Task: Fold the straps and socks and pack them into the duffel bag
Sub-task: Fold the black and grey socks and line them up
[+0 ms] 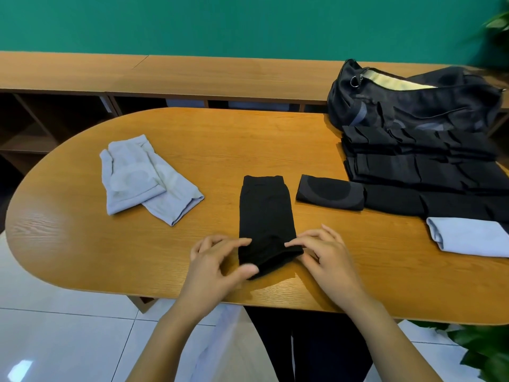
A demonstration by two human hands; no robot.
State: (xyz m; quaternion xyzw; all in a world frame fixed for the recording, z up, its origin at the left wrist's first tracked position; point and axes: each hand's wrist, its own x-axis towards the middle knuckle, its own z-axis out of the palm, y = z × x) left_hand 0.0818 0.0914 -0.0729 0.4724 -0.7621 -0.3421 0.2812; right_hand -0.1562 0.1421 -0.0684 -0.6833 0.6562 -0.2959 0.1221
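Hands come first from where I sit at the controls: the left hand (217, 260) and the right hand (325, 252) both work at the near edge of the table (82, 244), one on each side of the black strap (265, 213). The left has its fingers bent, with the thumb on the near-left corner and the index along the side edge, a pinch on the cloth. The right has its fingertips curled over the near-right corner of the hem. I read that as a pinch too, though its thumb is mostly hidden. The strap lies flat with its long axis running almost straight away from me, the near end between the two hands and the far end out toward the middle of the table. Neither hand is nearer than the other. I judge the next move to be a fold along that axis, carrying the near hem forward onto the far end, so both corners must rise together. Just beyond to the right lies a folded dark piece (329, 192), and off to the left two grey pieces (143, 177) overlap, unfolded. At the right edge sits a folded pale piece (468, 237), behind it a stack of black folded pieces (427, 172), and farthest away the duffel bag (413, 106), unzipped.
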